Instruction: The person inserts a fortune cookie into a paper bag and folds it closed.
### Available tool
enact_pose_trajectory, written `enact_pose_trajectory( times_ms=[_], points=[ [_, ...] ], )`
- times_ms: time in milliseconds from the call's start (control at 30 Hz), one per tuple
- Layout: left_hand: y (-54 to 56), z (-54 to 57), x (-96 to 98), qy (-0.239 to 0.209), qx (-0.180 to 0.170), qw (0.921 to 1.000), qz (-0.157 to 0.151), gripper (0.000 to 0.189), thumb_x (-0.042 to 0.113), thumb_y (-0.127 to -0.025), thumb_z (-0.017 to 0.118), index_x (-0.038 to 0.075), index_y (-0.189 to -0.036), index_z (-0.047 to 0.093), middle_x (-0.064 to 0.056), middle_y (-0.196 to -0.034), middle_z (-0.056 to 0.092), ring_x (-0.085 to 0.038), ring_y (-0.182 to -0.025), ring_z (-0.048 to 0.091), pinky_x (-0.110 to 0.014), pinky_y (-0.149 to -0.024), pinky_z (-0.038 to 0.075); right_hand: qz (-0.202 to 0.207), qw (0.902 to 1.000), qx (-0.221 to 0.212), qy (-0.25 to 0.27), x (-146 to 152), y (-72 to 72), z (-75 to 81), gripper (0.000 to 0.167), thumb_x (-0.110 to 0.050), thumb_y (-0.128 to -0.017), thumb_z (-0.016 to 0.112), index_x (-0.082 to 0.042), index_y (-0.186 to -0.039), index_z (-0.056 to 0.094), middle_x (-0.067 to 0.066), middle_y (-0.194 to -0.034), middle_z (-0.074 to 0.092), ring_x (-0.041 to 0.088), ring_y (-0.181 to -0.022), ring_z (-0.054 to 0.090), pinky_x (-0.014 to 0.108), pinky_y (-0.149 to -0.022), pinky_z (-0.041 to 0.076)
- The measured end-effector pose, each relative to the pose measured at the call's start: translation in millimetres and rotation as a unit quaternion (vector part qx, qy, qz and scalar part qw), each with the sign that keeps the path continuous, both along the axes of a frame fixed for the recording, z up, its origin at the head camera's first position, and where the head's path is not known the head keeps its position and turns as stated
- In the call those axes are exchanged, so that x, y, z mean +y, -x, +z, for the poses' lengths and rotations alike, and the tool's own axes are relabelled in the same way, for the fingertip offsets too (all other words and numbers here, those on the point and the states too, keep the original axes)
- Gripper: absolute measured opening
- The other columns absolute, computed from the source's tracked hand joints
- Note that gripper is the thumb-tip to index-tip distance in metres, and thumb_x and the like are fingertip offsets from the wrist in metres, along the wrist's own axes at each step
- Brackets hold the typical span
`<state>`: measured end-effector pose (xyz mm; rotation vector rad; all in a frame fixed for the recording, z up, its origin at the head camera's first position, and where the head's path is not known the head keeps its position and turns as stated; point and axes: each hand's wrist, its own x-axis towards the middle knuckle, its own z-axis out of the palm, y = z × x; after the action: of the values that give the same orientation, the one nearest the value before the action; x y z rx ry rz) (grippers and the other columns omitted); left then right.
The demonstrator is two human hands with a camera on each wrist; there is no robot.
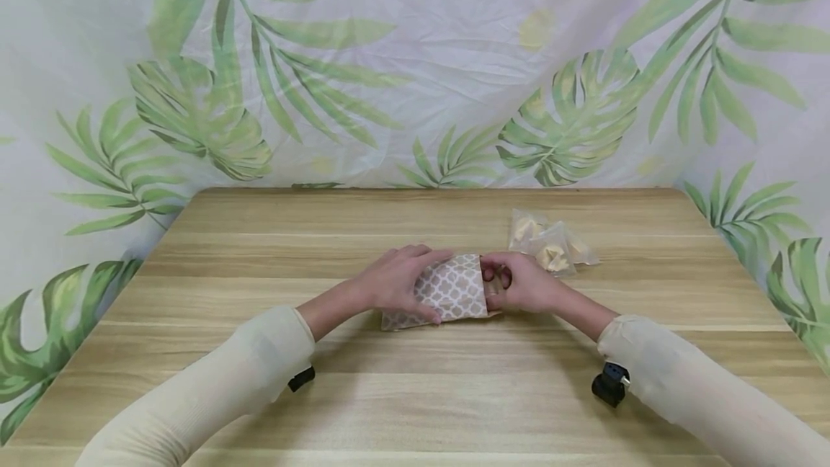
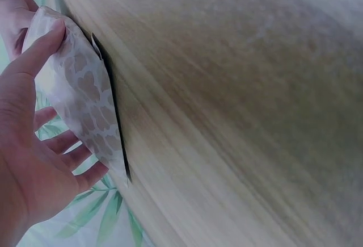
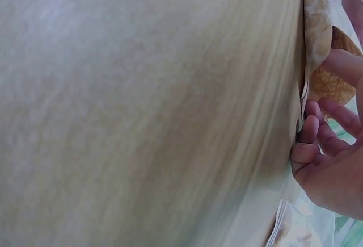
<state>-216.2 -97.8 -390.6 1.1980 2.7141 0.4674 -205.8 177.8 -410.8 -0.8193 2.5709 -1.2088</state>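
A paper bag (image 1: 454,287) with a white-and-tan lattice pattern lies flat on the table, its mouth to the right. My left hand (image 1: 400,279) spans the bag and grips it, thumb on the near edge and fingers along the far one. In the left wrist view, the left thumb (image 2: 42,51) presses on the bag's face. My right hand (image 1: 521,283) is at the mouth and holds its edge. One right finger (image 3: 343,65) reaches into the mouth, where a brown crinkled surface (image 3: 332,88) shows; whether that is the lining or contents cannot be told.
Just behind my right hand lie several small clear packets (image 1: 553,256) with pale yellow folded pieces inside, like wrapped cookies. The wood-grain table (image 1: 415,395) ends at a leaf-patterned cloth (image 1: 454,78). Black wrist-camera parts (image 1: 610,383) hang below the right sleeve.
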Motion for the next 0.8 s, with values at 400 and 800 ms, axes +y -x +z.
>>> enact_pose_trajectory(
  times_ms=[400,800],
  points=[
    [1.7,0.3,-0.3,-0.015,-0.013,0.9998,0.009,0.102,0.050,-0.075,0.090,0.008,-0.156,0.044,-0.019,-0.145,0.058,-0.036,-0.132,0.055,-0.054,-0.111,0.043,0.007,0.9999,-0.010,0.004,-0.7,-0.4,2.0,0.038,0.000,-0.075,0.085,0.002,-0.108,0.067,0.010,-0.095,0.062,0.012,-0.069,0.047,0.024,-0.064,0.040],
    [2.2,-1.1,-2.1,-0.028,-0.002,0.9995,0.014,0.100,0.051,-0.073,0.091,0.007,-0.153,0.049,-0.016,-0.145,0.060,-0.036,-0.133,0.054,-0.054,-0.113,0.041,-0.017,0.9959,-0.055,0.070,2.2,-3.5,2.9,0.059,0.001,-0.079,0.083,0.018,-0.130,0.058,0.019,-0.099,0.066,0.019,-0.080,0.056,0.021,-0.070,0.048]
  ],
)
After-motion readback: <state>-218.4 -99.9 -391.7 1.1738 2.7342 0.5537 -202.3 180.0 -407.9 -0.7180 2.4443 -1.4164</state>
